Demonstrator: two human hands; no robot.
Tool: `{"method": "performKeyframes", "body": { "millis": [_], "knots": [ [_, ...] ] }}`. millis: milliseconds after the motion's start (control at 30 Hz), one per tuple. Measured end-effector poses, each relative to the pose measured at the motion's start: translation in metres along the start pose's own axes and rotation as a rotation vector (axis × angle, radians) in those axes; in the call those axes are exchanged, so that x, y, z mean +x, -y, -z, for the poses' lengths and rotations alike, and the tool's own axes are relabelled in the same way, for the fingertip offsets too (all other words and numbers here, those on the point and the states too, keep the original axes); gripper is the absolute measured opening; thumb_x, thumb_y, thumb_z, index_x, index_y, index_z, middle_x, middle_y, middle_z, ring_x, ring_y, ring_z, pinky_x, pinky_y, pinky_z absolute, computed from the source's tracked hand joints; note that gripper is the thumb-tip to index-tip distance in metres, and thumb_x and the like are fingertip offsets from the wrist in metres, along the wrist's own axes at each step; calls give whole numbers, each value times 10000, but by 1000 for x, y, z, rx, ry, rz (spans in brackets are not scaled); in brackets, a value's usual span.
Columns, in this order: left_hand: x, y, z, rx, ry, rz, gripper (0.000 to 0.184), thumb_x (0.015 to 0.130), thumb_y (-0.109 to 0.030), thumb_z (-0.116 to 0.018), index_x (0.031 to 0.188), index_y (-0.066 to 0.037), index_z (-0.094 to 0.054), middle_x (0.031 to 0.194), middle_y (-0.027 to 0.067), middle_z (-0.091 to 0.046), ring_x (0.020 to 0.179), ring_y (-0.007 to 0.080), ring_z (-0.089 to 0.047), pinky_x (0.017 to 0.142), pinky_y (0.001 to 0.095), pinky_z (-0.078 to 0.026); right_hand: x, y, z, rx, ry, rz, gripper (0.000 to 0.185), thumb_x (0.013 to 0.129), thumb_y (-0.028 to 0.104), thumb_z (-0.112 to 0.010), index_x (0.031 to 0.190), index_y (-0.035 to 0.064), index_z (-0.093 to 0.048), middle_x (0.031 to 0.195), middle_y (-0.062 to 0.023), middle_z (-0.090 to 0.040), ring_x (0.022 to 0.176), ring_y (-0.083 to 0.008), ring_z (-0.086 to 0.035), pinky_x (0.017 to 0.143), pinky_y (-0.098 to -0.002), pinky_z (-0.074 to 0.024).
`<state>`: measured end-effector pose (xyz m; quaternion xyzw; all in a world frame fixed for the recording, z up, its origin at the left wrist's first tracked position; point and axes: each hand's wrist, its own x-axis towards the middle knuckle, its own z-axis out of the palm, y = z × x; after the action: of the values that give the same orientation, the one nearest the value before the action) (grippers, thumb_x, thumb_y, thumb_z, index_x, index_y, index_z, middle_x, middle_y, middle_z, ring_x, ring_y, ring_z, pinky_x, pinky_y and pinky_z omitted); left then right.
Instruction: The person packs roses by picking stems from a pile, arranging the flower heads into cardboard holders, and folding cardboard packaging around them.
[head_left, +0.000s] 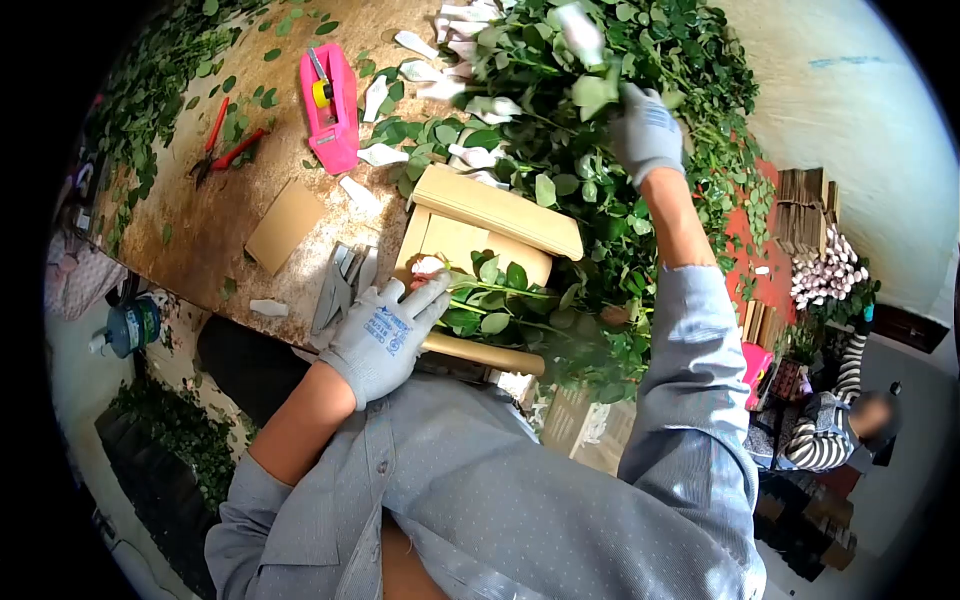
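My left hand (pixel 383 332), in a grey glove, lies at the near edge of an open cardboard wrapper (pixel 500 215), its fingers on a rose with a pale and reddish head (pixel 428 268). Rose stems with green leaves (pixel 495 300) run right from there inside the wrapper. My right hand (pixel 650 130), also gloved, is stretched out over the leafy pile (pixel 600 180), its fingers closed around a green stem. A rose in a white sleeve (pixel 580 35), blurred by motion, is just beyond these fingers.
A pink tape dispenser (pixel 330 110), red pliers (pixel 222 145) and a cardboard piece (pixel 285 226) lie on the wooden table (pixel 200 240). White-sleeved roses (pixel 440 75) line the pile. At the far right are bundled roses (pixel 828 270) and a person in striped sleeves (pixel 825 435).
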<state>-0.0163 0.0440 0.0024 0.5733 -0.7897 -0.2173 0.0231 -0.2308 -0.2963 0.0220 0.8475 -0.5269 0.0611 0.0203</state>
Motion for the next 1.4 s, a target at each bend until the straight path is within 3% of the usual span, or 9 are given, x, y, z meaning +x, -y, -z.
{"method": "performKeyframes", "body": {
  "millis": [233,333,467,567,667,767,867,1133,1400],
  "knots": [
    [-2,-3,5,-37,60,37,636,796,-138,-682,1418,-92,-558,1571,8,-428,1194,264,-516,983,434,-463,-16,-41,75,296,-686,-118,115,958,98,-581,1018,21,-642,831,-175,-697,687,-330,-641,669,-426,-513],
    [-2,-4,5,-10,56,38,635,797,-127,-675,1420,-95,-556,1577,7,-421,1198,264,-516,978,432,-467,-48,-28,100,427,-619,-240,215,1023,161,-545,976,-30,-632,787,-166,-673,636,-277,-611,581,-375,-469],
    [-3,-3,3,-2,36,25,629,799,-117,-668,1418,-94,-557,1578,11,-419,1187,268,-520,975,440,-472,-78,22,87,298,-498,374,140,936,116,-594,1052,46,-632,946,-159,-654,806,-344,-649,723,-456,-544],
    [-3,-2,3,-18,37,13,618,805,-120,-668,1413,-92,-561,1576,14,-422,1181,270,-524,977,443,-474,-76,37,87,185,-392,258,266,869,22,-618,1127,87,-631,1029,-168,-660,887,-376,-664,776,-457,-558],
    [-4,-3,3,-46,30,21,607,811,-121,-669,1408,-90,-564,1572,18,-428,1160,272,-531,975,445,-475,-59,16,117,232,-637,184,271,896,1,-633,1161,57,-636,961,-112,-675,818,-265,-672,733,-374,-560],
    [-3,-2,1,-28,13,16,608,814,-127,-674,1410,-88,-562,1571,21,-430,1123,271,-540,958,439,-477,-53,-2,159,1093,-881,24,209,950,45,-640,1154,5,-661,910,-71,-703,752,-147,-646,707,-280,-545],
    [-3,-1,0,6,-5,6,619,810,-136,-681,1414,-87,-554,1569,24,-430,1095,267,-544,937,434,-478,-55,-2,205,796,-1288,267,206,964,119,-664,1094,-39,-689,906,-90,-729,712,-132,-660,665,-270,-562],
    [-5,2,-3,7,0,-11,617,809,-139,-684,1409,-90,-546,1578,35,-414,1108,264,-536,923,420,-477,-77,4,184,-21,-936,263,327,911,18,-601,1232,-30,-644,1090,-183,-681,956,-313,-672,869,-353,-534],
    [-4,2,-10,14,-25,-10,594,819,-130,-663,1401,-81,-560,1555,64,-442,1098,274,-535,925,425,-477,-152,88,134,-514,-101,365,196,871,169,-640,1057,109,-652,909,-64,-580,784,-209,-631,645,-376,-542]
  ]
}}
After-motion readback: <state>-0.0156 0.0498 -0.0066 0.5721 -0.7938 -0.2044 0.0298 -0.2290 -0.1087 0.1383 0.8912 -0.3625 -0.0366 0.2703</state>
